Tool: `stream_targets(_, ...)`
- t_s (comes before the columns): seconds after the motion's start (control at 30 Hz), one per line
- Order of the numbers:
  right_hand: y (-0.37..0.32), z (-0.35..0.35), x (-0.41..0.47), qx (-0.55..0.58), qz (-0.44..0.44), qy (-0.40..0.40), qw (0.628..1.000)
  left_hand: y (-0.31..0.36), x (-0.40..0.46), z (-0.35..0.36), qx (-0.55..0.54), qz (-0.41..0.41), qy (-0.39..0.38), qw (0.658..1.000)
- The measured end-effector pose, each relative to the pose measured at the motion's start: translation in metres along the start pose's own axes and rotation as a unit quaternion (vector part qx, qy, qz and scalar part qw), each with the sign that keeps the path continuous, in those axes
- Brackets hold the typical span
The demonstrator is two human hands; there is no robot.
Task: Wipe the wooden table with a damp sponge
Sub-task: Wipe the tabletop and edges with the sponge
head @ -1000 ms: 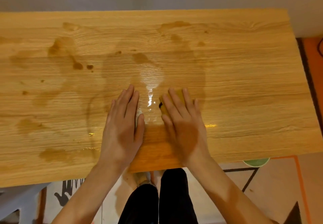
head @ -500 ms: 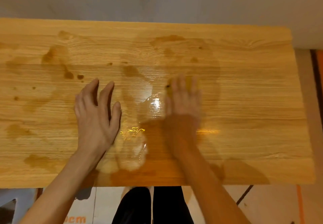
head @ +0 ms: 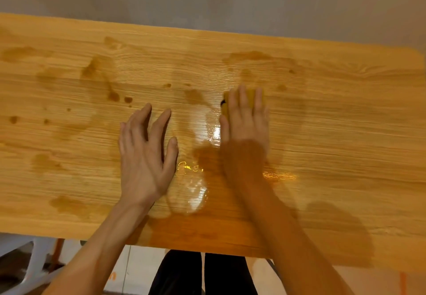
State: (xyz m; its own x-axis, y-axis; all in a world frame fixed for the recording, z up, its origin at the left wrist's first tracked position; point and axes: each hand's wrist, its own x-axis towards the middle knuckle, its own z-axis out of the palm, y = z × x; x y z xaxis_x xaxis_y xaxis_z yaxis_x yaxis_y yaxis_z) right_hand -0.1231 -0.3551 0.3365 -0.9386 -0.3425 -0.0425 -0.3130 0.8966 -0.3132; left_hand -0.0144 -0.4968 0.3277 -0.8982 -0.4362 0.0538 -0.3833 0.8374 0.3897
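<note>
The yellow sponge (head: 230,104) lay flat on the wooden table (head: 334,145), a little right of the middle and toward the far side, almost wholly covered by our right hand (head: 244,131). Only a strip of yellow showed past the fingertips and at the hand's left edge, with a small dark spot on that edge that we could not identify. Our right fingers (head: 242,103) were straight and close together, laid over the sponge and pressing it down rather than curling round it; we judged this flat press was meant to keep the whole face of the sponge against the wood. The hand was blurred, so finer detail was lost. Just left of it, apart from the sponge, our left hand (head: 145,156) rested palm down on the table with fingers straight and spread, holding nothing, likely to brace us as we leaned over. Between the hands a glossy wet streak (head: 196,175) ran from the sponge back toward the near edge, catching the light. Brown stains (head: 113,95) and small spots dotted the left half of the table, with fainter marks near the far right, so we judged much of the wiping remained. Beyond the table stood a plain grey wall (head: 207,0). Below the near edge we saw our dark trouser legs (head: 202,274) and, at the lower left, part of something white (head: 27,267).
</note>
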Motion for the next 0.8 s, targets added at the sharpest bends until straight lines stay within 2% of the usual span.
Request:
stream_targets(0.07,-0.007,0.005,0.004,-0.009,-0.119,-0.027,0.993,0.001,-0.001,0.001,0.003,-0.001,-0.002,1.000)
stream_targets(0.13,0.027,-0.007,0.006,-0.004,-0.177,-0.037,0.984,0.001,-0.004,0.002,-0.001,0.000,0.001,1.000)
stream_targets(0.2,0.079,-0.025,0.001,0.018,-0.114,-0.019,0.993,0.001,-0.006,0.002,0.000,0.006,0.003,1.000)
stream_targets(0.27,0.116,-0.044,-0.005,0.050,0.024,0.022,0.998,0.001,-0.006,0.002,0.001,0.010,0.007,1.000)
stream_targets(0.33,0.105,-0.043,-0.001,0.068,0.126,0.074,0.987,0.000,-0.004,0.002,-0.003,0.005,0.010,1.000)
stream_targets(0.37,0.084,-0.036,0.006,0.066,0.137,0.077,0.985,0.000,-0.002,0.002,-0.005,0.002,0.010,1.000)
stream_targets(0.43,0.031,-0.015,0.021,0.025,0.075,0.038,0.996,-0.001,0.000,0.001,-0.005,0.001,0.008,1.000)
stream_targets(0.5,-0.007,0.002,0.026,-0.004,-0.042,-0.017,0.999,0.000,0.000,0.001,-0.001,-0.001,0.006,1.000)
stream_targets(0.57,0.001,0.000,0.028,0.008,-0.142,-0.057,0.988,0.001,-0.003,0.002,-0.001,-0.006,0.003,1.000)
stream_targets(0.6,0.018,-0.007,0.029,0.020,-0.161,-0.050,0.985,0.002,-0.004,0.002,-0.002,-0.009,0.001,1.000)
stream_targets(0.67,0.066,-0.024,0.025,0.030,-0.102,0.000,0.994,0.001,-0.005,0.002,-0.009,-0.016,-0.005,1.000)
stream_targets(0.73,0.102,-0.040,0.023,0.049,0.044,0.044,0.997,0.001,-0.006,0.002,-0.018,-0.024,-0.014,0.999)
stream_targets(0.8,0.094,-0.039,0.029,0.067,0.137,0.084,0.985,0.001,-0.004,0.001,-0.023,-0.025,-0.014,0.999)
